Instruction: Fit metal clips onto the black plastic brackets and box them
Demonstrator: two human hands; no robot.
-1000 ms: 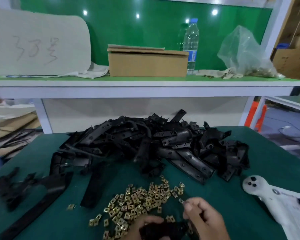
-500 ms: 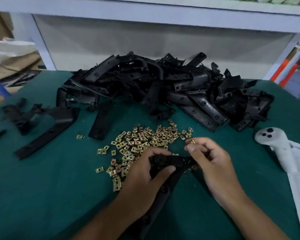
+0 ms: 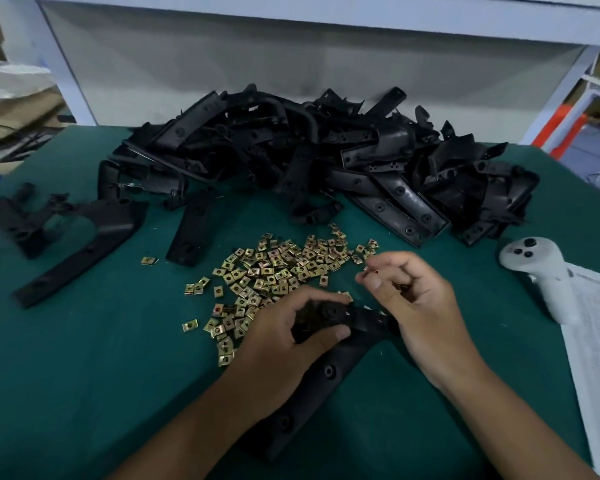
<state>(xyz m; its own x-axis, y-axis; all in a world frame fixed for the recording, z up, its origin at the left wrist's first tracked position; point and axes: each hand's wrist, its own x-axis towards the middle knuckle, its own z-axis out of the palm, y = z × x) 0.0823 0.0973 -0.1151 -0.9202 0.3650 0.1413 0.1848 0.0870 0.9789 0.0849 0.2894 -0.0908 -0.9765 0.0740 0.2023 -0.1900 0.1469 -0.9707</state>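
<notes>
While left hand [image 3: 284, 327] grips bracket [image 3: 329, 372], right hand [image 3: 413, 299] seemingly pinches clip [image 3: 369, 269].

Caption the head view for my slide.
Left hand grips a black bracket while right hand pinches a metal clip beside the clip pile.

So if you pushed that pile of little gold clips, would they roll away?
Probably not. The gold clips look flat and squarish, so they would likely slide and scatter across the green mat rather than roll. They seem tiny and light; the right hand pinches one in its fingertips. Being loose, not stacked, they would probably spread easily.
</notes>
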